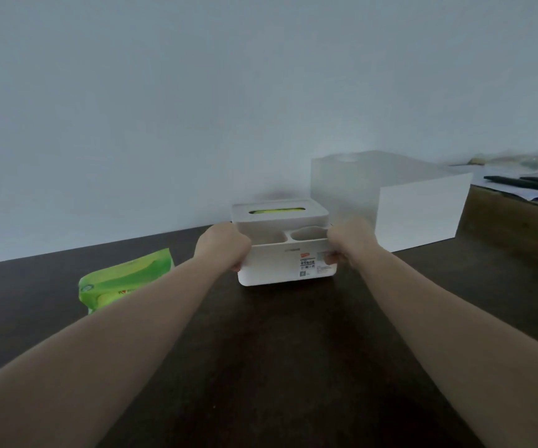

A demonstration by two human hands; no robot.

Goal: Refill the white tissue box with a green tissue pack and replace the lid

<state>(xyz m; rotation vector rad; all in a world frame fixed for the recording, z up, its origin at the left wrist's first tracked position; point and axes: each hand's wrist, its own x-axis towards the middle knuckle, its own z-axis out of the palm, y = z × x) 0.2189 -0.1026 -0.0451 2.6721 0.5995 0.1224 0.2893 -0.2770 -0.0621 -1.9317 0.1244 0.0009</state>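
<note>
Hands, left [222, 245] and right [348, 242], grip white tissue box [287, 266] ends, lid [280, 213] on; green tissue pack [125, 279] lies left, apart.

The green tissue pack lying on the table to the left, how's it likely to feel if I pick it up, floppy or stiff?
Probably soft: the green tissue pack has a wrinkled, glossy film wrapper, so it may sag and feel a bit slippery. Likely light for its size. It lies flat on the table, so rolling seems unlikely.

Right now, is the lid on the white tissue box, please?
On: the lid sits atop the tissue box, green showing through its slot.
</note>
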